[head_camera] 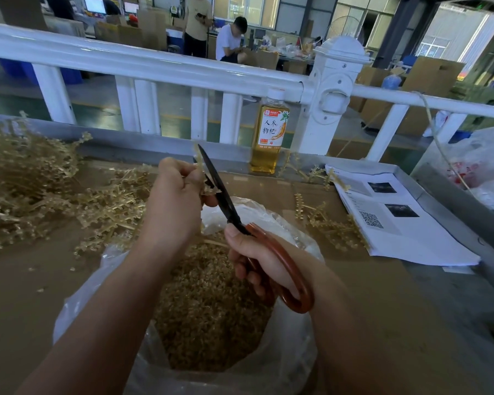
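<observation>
My left hand (174,195) pinches a translucent yellowish plastic sprue (201,169) and holds it upright above a clear plastic bag (77,306). The bag is full of small cut yellowish pieces (208,306). My right hand (257,260) grips the red-brown handles of black-bladed scissors (220,189). The blades point up and away, and they cross the sprue right beside my left fingers. A large heap of uncut sprues (26,186) lies on the brown cardboard-covered table (26,295) to the left.
A bottle of amber drink (270,132) stands at the back by a white railing (154,67). Printed sheets (397,223) lie at the right, with loose sprues (325,220) beside them. A plastic bag (479,166) sits far right. People stand and sit beyond the railing.
</observation>
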`<state>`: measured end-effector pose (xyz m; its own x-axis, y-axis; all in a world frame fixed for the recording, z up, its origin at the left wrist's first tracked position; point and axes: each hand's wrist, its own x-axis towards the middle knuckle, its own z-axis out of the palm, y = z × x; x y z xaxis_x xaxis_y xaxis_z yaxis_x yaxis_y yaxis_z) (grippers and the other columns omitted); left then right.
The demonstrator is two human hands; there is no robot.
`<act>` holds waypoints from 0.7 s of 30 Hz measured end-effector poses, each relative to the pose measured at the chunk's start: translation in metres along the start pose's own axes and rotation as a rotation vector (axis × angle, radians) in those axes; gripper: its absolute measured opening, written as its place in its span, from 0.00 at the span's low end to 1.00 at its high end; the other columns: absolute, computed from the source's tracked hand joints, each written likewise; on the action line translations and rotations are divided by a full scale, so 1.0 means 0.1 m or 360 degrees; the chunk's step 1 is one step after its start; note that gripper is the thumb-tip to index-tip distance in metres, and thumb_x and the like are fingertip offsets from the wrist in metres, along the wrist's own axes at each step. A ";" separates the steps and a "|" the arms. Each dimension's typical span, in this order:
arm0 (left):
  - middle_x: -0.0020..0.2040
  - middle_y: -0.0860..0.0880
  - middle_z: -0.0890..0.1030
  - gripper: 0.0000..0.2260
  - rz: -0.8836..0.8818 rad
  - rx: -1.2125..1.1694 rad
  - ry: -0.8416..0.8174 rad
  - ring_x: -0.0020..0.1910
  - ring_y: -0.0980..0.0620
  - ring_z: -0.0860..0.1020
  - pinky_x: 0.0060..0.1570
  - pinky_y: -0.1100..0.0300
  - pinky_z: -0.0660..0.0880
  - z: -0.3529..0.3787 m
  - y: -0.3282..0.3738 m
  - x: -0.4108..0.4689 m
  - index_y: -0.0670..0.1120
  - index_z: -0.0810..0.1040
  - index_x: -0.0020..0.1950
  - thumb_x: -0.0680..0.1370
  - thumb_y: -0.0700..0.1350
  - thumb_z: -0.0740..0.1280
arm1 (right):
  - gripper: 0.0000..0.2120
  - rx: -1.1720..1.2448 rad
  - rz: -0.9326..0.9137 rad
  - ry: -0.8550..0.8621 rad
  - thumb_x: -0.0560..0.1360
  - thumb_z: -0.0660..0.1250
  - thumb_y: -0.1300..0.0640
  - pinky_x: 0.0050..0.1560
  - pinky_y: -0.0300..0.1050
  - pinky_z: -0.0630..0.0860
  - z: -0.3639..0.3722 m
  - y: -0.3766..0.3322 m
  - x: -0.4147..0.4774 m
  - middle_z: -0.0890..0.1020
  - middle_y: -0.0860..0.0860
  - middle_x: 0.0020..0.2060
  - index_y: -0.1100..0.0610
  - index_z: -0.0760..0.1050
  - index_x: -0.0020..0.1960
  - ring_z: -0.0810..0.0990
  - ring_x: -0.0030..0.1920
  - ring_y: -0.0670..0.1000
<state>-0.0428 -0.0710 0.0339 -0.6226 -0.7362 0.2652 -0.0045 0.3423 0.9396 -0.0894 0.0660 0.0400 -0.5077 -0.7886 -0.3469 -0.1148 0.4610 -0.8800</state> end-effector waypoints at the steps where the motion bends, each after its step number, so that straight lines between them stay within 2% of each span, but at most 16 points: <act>1: 0.32 0.50 0.79 0.09 -0.0023 -0.0047 -0.0011 0.27 0.57 0.72 0.27 0.60 0.68 0.00 0.01 0.00 0.43 0.72 0.49 0.82 0.44 0.56 | 0.16 0.0003 0.0007 -0.0004 0.77 0.54 0.39 0.31 0.41 0.66 0.00 0.00 0.00 0.72 0.49 0.32 0.50 0.68 0.40 0.67 0.29 0.47; 3: 0.32 0.49 0.79 0.07 -0.0117 -0.0208 -0.0032 0.26 0.57 0.72 0.22 0.67 0.67 -0.01 0.04 -0.01 0.46 0.71 0.46 0.82 0.43 0.55 | 0.17 0.0002 0.0015 -0.0005 0.77 0.54 0.39 0.31 0.41 0.66 0.00 0.00 -0.01 0.72 0.50 0.32 0.51 0.68 0.41 0.67 0.29 0.47; 5: 0.31 0.49 0.78 0.09 -0.0212 -0.0346 -0.0072 0.22 0.62 0.71 0.20 0.70 0.65 -0.01 0.06 -0.02 0.47 0.70 0.44 0.82 0.41 0.55 | 0.18 0.0016 0.0016 -0.0008 0.77 0.54 0.39 0.31 0.41 0.66 -0.01 0.00 -0.01 0.72 0.49 0.31 0.52 0.68 0.41 0.67 0.29 0.47; 9: 0.23 0.54 0.77 0.09 -0.0331 -0.0469 -0.0173 0.19 0.63 0.66 0.18 0.70 0.63 -0.02 0.09 -0.03 0.46 0.71 0.44 0.82 0.40 0.55 | 0.19 0.0058 0.0010 -0.0010 0.76 0.55 0.38 0.30 0.39 0.66 -0.02 0.02 -0.02 0.72 0.49 0.31 0.53 0.69 0.41 0.66 0.28 0.46; 13: 0.22 0.54 0.75 0.09 -0.0328 -0.0516 -0.0236 0.18 0.62 0.65 0.18 0.70 0.61 -0.02 0.12 -0.04 0.45 0.71 0.43 0.81 0.40 0.55 | 0.18 -0.0012 -0.0016 -0.0035 0.76 0.53 0.37 0.30 0.40 0.67 -0.03 0.02 -0.02 0.72 0.49 0.32 0.51 0.68 0.41 0.66 0.28 0.46; 19: 0.23 0.54 0.75 0.09 -0.0434 -0.0634 -0.0327 0.21 0.59 0.65 0.20 0.67 0.61 -0.01 0.13 -0.07 0.46 0.72 0.44 0.81 0.39 0.56 | 0.22 0.0029 -0.0065 0.0033 0.76 0.54 0.37 0.29 0.42 0.65 -0.02 0.03 0.01 0.72 0.48 0.28 0.55 0.69 0.38 0.66 0.27 0.48; 21: 0.23 0.53 0.75 0.09 -0.0443 -0.0689 -0.0343 0.19 0.60 0.65 0.19 0.69 0.59 -0.01 0.14 -0.07 0.46 0.72 0.44 0.81 0.39 0.56 | 0.22 0.0074 -0.0061 0.0058 0.76 0.55 0.37 0.30 0.43 0.65 -0.01 0.05 0.03 0.72 0.48 0.27 0.55 0.69 0.37 0.66 0.27 0.48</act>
<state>-0.0376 -0.0617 0.0449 -0.7901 -0.6128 -0.0132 0.1017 -0.1523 0.9831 -0.0925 0.0665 0.0354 -0.5346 -0.7895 -0.3016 -0.0953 0.4109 -0.9067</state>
